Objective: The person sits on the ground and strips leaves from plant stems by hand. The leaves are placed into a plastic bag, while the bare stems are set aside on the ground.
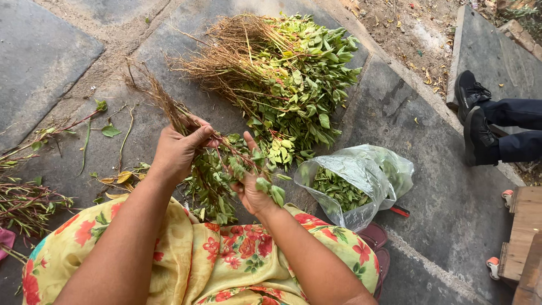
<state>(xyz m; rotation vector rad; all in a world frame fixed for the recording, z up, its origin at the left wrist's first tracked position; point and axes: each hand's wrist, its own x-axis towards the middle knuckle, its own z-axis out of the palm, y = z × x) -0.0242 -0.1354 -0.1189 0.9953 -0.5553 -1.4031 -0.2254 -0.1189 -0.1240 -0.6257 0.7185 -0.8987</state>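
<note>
A leafy stalk (195, 138) with brown roots is clamped in the left hand (178, 149), fingers closed round the stem just below the roots, which point toward 11 o'clock. The right hand (252, 183) is held at 4 o'clock from the left, palm up with fingers partly curled on green leaves (271, 192) of the same stalk. The two hands are kept apart, the stalk stretched between them over a flowered yellow lap (192, 260).

One large pile of rooted plants (282, 73) is laid at 12 o'clock, close beyond the hands. One clear plastic bag (361, 183), open and holding picked leaves, is set at 3 o'clock, just beside the right wrist. Stripped stems (25, 200) are scattered at 9 o'clock.

Bare stone paving (440, 203) is left open past the bag, bounded at 2 o'clock by a raised stone edge (454, 62), where two black shoes (474, 113) of another person are seen. One wooden piece (522, 231) is placed at the right edge.
</note>
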